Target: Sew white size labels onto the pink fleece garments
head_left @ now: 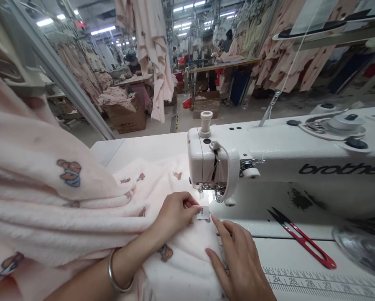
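The fleece (pixel 80 209), pale pink with small printed bears, is the biggest thing in view. It is heaped in thick folds over the left part of the tabletop (pixel 287 255) and spills past its near edge toward the person. One flatter layer runs right, up to the foot of the machine.

The machine (pixel 284 154), white, stands along the far edge of the tabletop and reaches off to the right. Its head sits near the middle, with a cream spool pin (pixel 206 123) on top and a lit patch of cloth beneath the needle.

The right hand (pixel 240 259) lies palm down on the fleece at the near edge. Its fingers are loosely spread and grip nothing. The forefinger stretches out so that its tip meets the label's lower right corner.

The left hand (pixel 174 215) comes in over the fleece from the left, with a metal bangle (pixel 112 271) on its wrist. Its fingers are curled together, and thumb and forefinger are pinched on the label's left edge.

Red snips (pixel 303 240) lie on the bare tabletop right of the hands, well apart from them, blades pointing to the machine. A printed ruler (pixel 315 282) runs along the near edge below them.

The label (pixel 203 213), a small white tag, lies on the fleece between the two hands, just in front of the needle.
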### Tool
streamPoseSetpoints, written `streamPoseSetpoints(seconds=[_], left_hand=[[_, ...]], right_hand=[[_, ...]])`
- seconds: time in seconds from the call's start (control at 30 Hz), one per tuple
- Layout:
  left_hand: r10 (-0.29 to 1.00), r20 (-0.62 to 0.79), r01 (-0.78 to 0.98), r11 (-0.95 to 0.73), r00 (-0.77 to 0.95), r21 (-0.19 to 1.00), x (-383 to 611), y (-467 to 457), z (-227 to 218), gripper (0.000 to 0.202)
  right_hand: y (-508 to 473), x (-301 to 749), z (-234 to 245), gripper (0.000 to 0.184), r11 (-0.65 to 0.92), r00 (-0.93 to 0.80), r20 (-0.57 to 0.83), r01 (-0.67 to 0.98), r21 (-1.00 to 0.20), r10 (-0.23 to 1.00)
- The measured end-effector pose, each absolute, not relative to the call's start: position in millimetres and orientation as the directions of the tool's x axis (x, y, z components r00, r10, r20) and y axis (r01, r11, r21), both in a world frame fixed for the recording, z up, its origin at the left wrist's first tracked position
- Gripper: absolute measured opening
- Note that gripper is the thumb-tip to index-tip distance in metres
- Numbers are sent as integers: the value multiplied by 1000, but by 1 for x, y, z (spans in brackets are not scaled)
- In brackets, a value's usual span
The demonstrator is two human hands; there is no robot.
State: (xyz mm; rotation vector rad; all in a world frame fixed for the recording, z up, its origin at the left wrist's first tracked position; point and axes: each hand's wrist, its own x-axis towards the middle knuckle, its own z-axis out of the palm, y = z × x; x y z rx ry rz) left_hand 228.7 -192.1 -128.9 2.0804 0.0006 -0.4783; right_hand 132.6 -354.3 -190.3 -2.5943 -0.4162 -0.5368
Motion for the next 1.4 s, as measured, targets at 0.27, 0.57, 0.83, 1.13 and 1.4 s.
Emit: streamPoseSetpoints(seconds=[0.27, 0.57, 0.83, 1.13, 1.4], left_hand=[[-152, -333, 186, -588, 931, 787, 230, -194, -140, 15], [-122, -313, 172, -624, 942, 762, 227, -197, -141, 14], [-106, -286, 153, -645, 952, 749, 227, -197, -145, 12], [-119, -261, 121, -658, 958, 743, 225, -195, -147, 13], [-166, -217, 42, -695, 962, 718, 226, -196, -145, 12]], right_hand=[[-350, 133, -191, 49, -900, 856, 450, 381, -212, 257], [-351, 135, -191, 51, -901, 861, 429, 385, -198, 273], [-350, 132, -190, 48, -910, 881, 399, 358, -211, 254], [-349, 132, -189, 45, -904, 866, 440, 364, -224, 239], [-350, 132, -193, 44, -906, 846, 479, 368, -208, 234]])
